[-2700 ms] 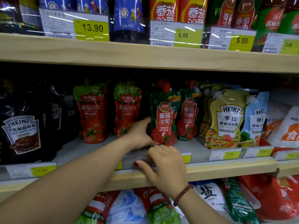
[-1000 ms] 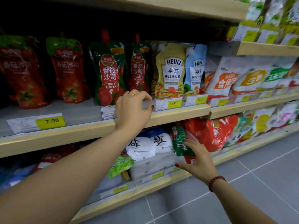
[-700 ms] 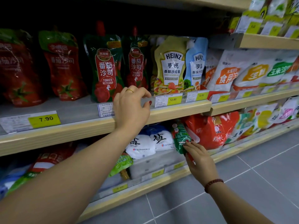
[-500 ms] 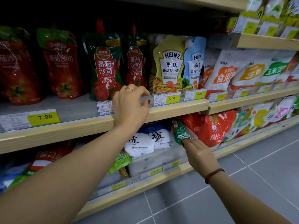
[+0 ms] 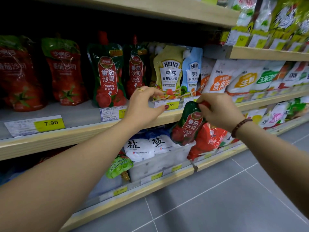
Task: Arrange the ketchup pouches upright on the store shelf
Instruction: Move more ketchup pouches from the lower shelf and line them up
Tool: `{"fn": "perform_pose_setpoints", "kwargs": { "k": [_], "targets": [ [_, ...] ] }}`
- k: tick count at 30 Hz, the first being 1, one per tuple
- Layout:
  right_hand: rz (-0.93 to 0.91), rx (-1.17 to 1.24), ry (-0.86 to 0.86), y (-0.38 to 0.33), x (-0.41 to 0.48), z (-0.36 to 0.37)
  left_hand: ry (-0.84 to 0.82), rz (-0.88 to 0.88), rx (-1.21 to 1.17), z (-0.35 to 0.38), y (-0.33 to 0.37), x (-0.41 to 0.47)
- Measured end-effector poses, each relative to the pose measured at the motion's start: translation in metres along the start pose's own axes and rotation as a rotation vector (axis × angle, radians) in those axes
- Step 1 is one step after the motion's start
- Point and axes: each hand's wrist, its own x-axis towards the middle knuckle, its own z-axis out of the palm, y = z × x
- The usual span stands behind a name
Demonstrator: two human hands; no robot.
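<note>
Nearest: right hand (image 5: 219, 111), bead bracelet on wrist, fingers pinched round the red cap of a dark green & red tomato ketchup pouch (image 5: 187, 124). Pouch hangs tilted in front of the pale wood shelf edge (image 5: 83, 136), below shelf level, w/ white salt bags (image 5: 147, 144) behind it. Left hand (image 5: 143, 106), gold ring, rests at the shelf lip by the yellow price tags, fingers curled, thumb & fingertips nearly pressed together; can't tell if it grips anything. Further back on the grey shelf: two matching green ketchup pouches (image 5: 108, 76) standing upright, red tomato pouches (image 5: 65, 71) to their left, yellow Heinz salad dressing pouch (image 5: 168, 71) to their right.
</note>
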Motion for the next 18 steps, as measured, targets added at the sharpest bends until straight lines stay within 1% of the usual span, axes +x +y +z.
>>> {"fn": "perform_pose_setpoints", "kwargs": {
  "k": [2,4,6,8,10,11,14,18],
  "targets": [
    [-0.008,0.038,0.005,-0.003,0.013,-0.019,-0.137,0.002,-0.142,0.003,0.011,0.0],
    [-0.041,0.072,-0.005,-0.01,0.026,-0.037,-0.269,-0.051,-0.26,0.008,0.019,0.002],
    [-0.076,0.11,-0.009,-0.021,0.037,-0.051,-0.366,-0.118,-0.339,0.011,0.023,0.004],
    [-0.11,0.145,0.006,-0.032,0.047,-0.064,-0.422,-0.167,-0.449,0.01,0.023,0.005],
    [-0.127,0.177,0.002,-0.041,0.056,-0.073,-0.418,-0.203,-0.559,0.005,0.02,0.005],
    [-0.127,0.194,-0.01,-0.044,0.06,-0.077,-0.406,-0.207,-0.577,0.002,0.018,0.005],
    [-0.137,0.211,-0.036,-0.051,0.072,-0.082,-0.355,-0.204,-0.563,-0.007,0.014,0.008],
    [-0.159,0.19,-0.025,-0.06,0.086,-0.082,-0.308,-0.194,-0.556,-0.017,0.013,0.016]
  ]
}}
